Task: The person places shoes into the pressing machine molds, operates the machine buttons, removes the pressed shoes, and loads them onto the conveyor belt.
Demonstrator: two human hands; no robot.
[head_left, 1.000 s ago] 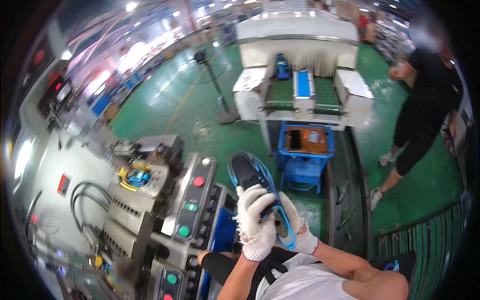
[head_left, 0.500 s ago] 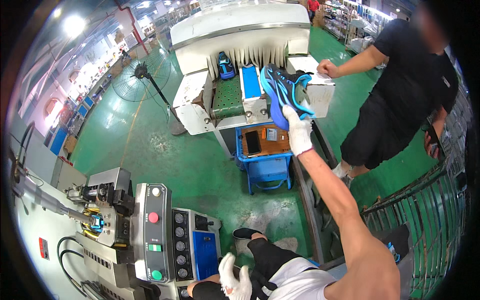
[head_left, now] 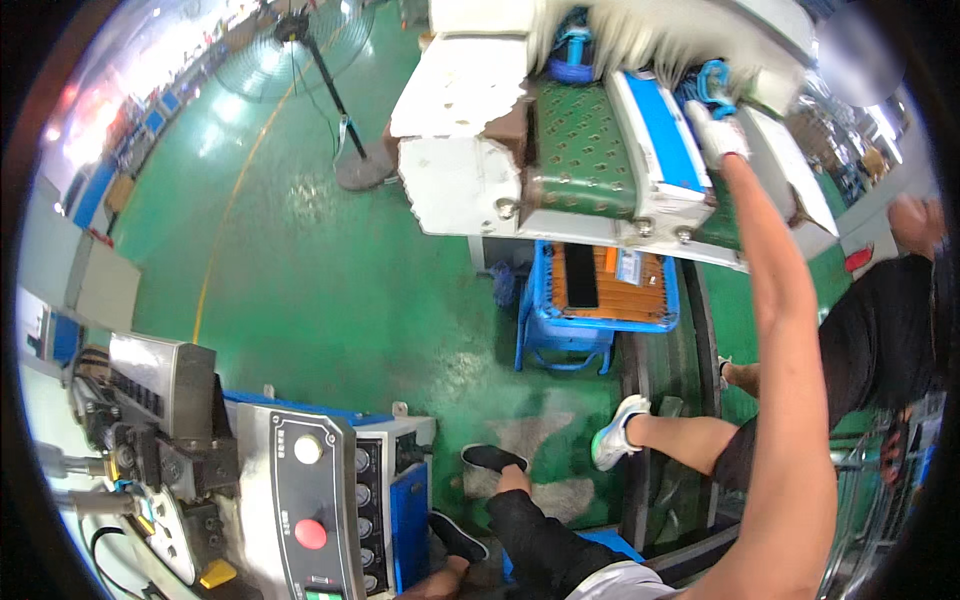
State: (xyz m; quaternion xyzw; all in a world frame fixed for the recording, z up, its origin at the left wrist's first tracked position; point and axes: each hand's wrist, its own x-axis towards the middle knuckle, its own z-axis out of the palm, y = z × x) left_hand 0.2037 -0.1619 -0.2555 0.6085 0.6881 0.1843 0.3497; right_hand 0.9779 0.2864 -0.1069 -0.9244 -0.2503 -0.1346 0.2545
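My right hand [head_left: 718,137], in a white glove, is stretched out to the right-hand lane of the white machine. It closes on the heel end of a black and blue sneaker [head_left: 712,88] lying in front of the pale strip curtain; motion blur and the glove hide part of the grip. On the left-hand lane, a second blue sneaker [head_left: 572,52] sits by the curtain on a green perforated belt [head_left: 585,140]. Between the lanes runs a white divider with a blue top [head_left: 660,130]. My left hand is out of view.
Below the machine stands a blue stool-like stand [head_left: 600,325] carrying a dark phone [head_left: 581,276]. Lower left is a machine with a button panel [head_left: 313,500]. A standing fan [head_left: 325,80] is at upper left. A co-worker [head_left: 860,340] is close on the right, beside metal rails.
My right hand has carried the sneaker onto the right-hand lane by the curtain. The view has swung, my left hand has left it, and the co-worker has stepped nearer.
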